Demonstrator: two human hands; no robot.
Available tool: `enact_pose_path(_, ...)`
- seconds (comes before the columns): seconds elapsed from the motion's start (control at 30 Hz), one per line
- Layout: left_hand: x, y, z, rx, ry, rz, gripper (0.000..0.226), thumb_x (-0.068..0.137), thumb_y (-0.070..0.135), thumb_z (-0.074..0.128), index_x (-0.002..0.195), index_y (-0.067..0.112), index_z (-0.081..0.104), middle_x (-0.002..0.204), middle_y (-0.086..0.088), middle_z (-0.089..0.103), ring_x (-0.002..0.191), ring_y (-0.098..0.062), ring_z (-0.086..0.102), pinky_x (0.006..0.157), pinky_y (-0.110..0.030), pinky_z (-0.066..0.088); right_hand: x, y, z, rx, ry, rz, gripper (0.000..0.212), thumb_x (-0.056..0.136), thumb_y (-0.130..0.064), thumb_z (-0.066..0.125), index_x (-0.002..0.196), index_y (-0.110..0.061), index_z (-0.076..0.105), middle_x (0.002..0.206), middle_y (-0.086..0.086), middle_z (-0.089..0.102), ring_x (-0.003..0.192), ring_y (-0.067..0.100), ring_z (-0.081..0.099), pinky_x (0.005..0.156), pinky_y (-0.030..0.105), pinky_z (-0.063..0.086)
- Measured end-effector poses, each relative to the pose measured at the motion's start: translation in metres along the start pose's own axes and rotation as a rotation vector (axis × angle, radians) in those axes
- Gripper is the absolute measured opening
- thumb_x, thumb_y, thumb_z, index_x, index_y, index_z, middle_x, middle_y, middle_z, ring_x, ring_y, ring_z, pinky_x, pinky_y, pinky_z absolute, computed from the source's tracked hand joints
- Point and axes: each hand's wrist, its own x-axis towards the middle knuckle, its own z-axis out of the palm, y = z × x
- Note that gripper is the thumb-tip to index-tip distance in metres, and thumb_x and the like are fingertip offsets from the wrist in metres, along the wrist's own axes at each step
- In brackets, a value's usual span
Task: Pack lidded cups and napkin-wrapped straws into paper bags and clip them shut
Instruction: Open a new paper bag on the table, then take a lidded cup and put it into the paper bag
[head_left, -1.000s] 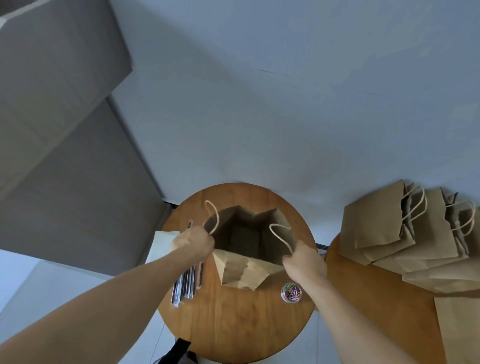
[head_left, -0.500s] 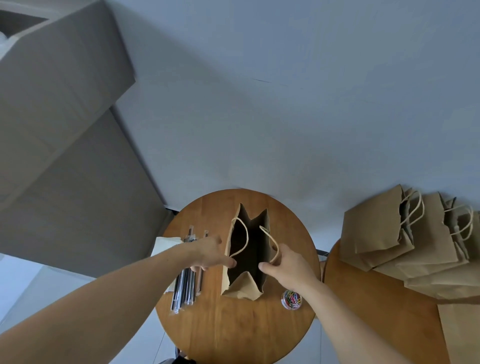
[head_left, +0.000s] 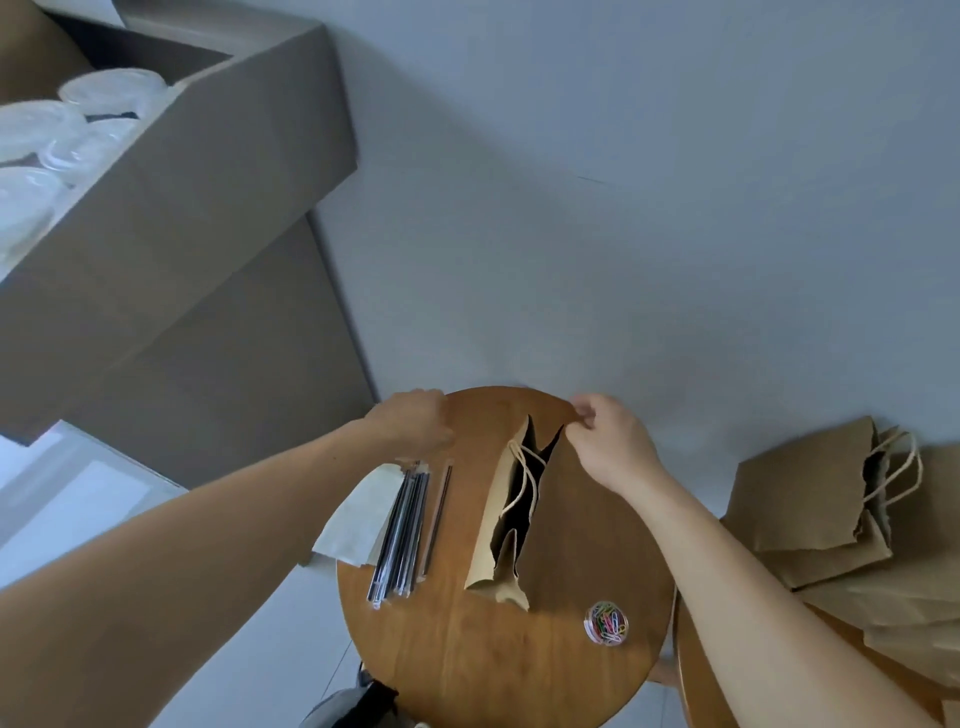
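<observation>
A brown paper bag (head_left: 493, 525) stands on the round wooden table (head_left: 519, 665), its mouth squeezed to a narrow slit with the twine handles hanging inside. My right hand (head_left: 608, 441) pinches the far end of the bag's rim. My left hand (head_left: 410, 421) hovers over the table's far left edge, apart from the bag, its fingers loosely curled with nothing seen in them. Wrapped black straws (head_left: 402, 535) lie left of the bag, beside white napkins (head_left: 358, 519). Clear lidded cups (head_left: 52, 135) sit in a cardboard box (head_left: 208, 171) at upper left.
A small clear tub of coloured paper clips (head_left: 606, 623) sits on the table near my right forearm. A pile of flat paper bags (head_left: 810, 504) lies on a second wooden table (head_left: 696, 670) at right. A grey wall stands behind.
The bag's mouth went from wide open to a narrow slit. My left hand let go and moved up and left. My right hand moved to the bag's far end.
</observation>
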Motion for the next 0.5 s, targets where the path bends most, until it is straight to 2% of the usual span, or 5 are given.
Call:
enact_pose_path(0.07, -0.004, -0.011, -0.01, -0.058, 0.056, -0.036, 0.044, 0.091, 0.036, 0.054, 0.131, 0.019, 0.05, 0.127, -0.006, 0.058, 0.121, -0.028, 0.056, 0.09, -0.036, 0.046, 0.01, -0.032, 0.001, 0.011, 0.024, -0.076, 0.041, 0.094, -0.021, 0.052, 0.135, -0.019, 0.054, 0.136, -0.001, 0.056, 0.124, 0.017, 0.054, 0.096, 0.026, 0.038)
enact_pose_path(0.13, -0.007, -0.026, -0.018, -0.081, 0.085, -0.068, 0.056, 0.093, 0.038, 0.055, 0.144, 0.017, 0.042, 0.143, -0.005, 0.051, 0.127, -0.026, 0.051, 0.101, -0.038, 0.042, 0.017, -0.062, 0.009, 0.019, 0.024, -0.151, 0.039, 0.094, -0.022, 0.053, 0.133, -0.02, 0.056, 0.136, -0.002, 0.057, 0.124, 0.016, 0.054, 0.094, 0.024, 0.037)
enact_pose_path(0.27, -0.008, -0.053, -0.036, -0.107, 0.102, -0.081, 0.056, 0.095, 0.037, 0.055, 0.145, 0.016, 0.04, 0.144, -0.006, 0.05, 0.125, -0.026, 0.052, 0.096, -0.035, 0.042, 0.031, -0.111, 0.032, -0.015, -0.029, -0.247, 0.039, 0.096, -0.027, 0.052, 0.135, -0.02, 0.055, 0.138, -0.002, 0.056, 0.125, 0.016, 0.052, 0.097, 0.026, 0.038)
enact_pose_path(0.43, -0.014, -0.068, -0.084, -0.059, 0.078, -0.016, 0.062, 0.092, 0.038, 0.056, 0.148, 0.018, 0.037, 0.148, -0.006, 0.044, 0.129, -0.026, 0.047, 0.1, -0.035, 0.042, 0.045, -0.147, 0.05, -0.092, -0.097, -0.206, 0.04, 0.096, -0.03, 0.055, 0.135, -0.02, 0.056, 0.14, -0.001, 0.055, 0.125, 0.018, 0.053, 0.101, 0.028, 0.04)
enact_pose_path(0.5, -0.019, -0.066, -0.12, -0.021, 0.136, 0.036, 0.061, 0.093, 0.039, 0.054, 0.148, 0.019, 0.036, 0.148, -0.005, 0.043, 0.13, -0.026, 0.046, 0.098, -0.035, 0.041, 0.059, -0.168, 0.04, -0.112, -0.059, -0.219, 0.039, 0.095, -0.03, 0.057, 0.133, -0.02, 0.057, 0.138, -0.001, 0.056, 0.125, 0.018, 0.053, 0.101, 0.031, 0.041)
